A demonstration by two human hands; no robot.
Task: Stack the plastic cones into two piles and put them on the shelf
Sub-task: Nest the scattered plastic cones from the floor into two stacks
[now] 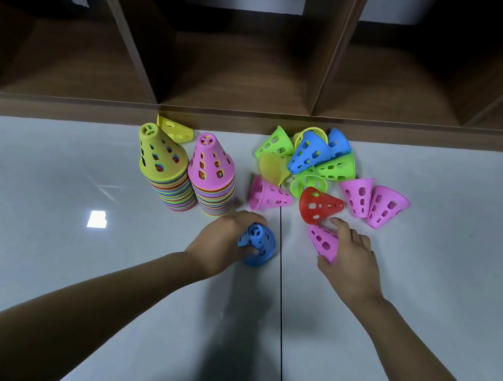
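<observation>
Two tall stacks of cones stand side by side on the white floor: one topped by a yellow cone [162, 153], the other by a pink cone [211, 164]. My left hand [222, 241] grips an upright blue cone [259, 247] just in front of the stacks. My right hand [351, 259] holds a pink cone [324, 243] lying on its side. Behind it lies a red cone [320, 206], then a loose heap of green, blue, yellow and pink cones [311, 160]. The brown wooden shelf [244, 83] runs along the back.
A single yellow cone [175, 130] lies against the shelf base behind the yellow-topped stack. A pink cone [267, 194] lies between the stacks and the heap. A dark seam [282, 277] runs across the glossy floor between my hands.
</observation>
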